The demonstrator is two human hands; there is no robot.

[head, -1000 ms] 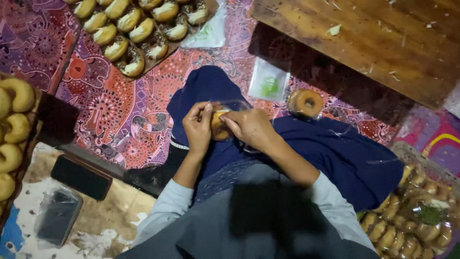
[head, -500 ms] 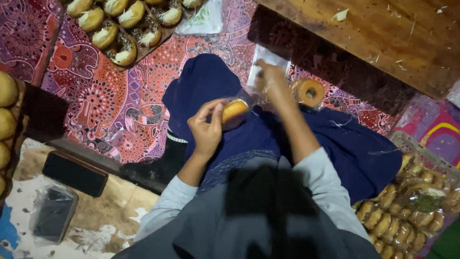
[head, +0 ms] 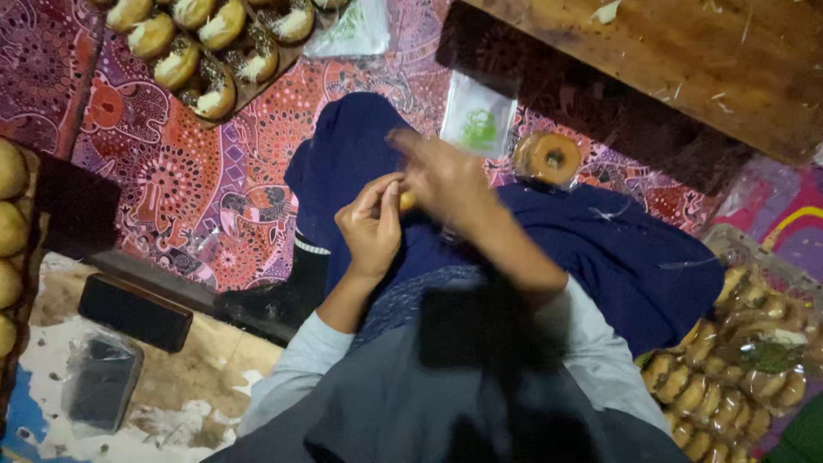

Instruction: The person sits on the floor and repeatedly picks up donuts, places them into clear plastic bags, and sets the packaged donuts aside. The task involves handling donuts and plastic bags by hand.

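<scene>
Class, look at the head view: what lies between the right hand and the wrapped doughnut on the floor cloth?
In the head view, only dark blue cloth lies between the right hand and the wrapped doughnut.

Both hands (head: 411,206) meet over the lap, the left apparently pinching a small bun (head: 406,201).

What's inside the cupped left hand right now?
Inside the left hand only a small golden-brown patch of a round pastry shows; the blurred right hand covers the rest.
</scene>
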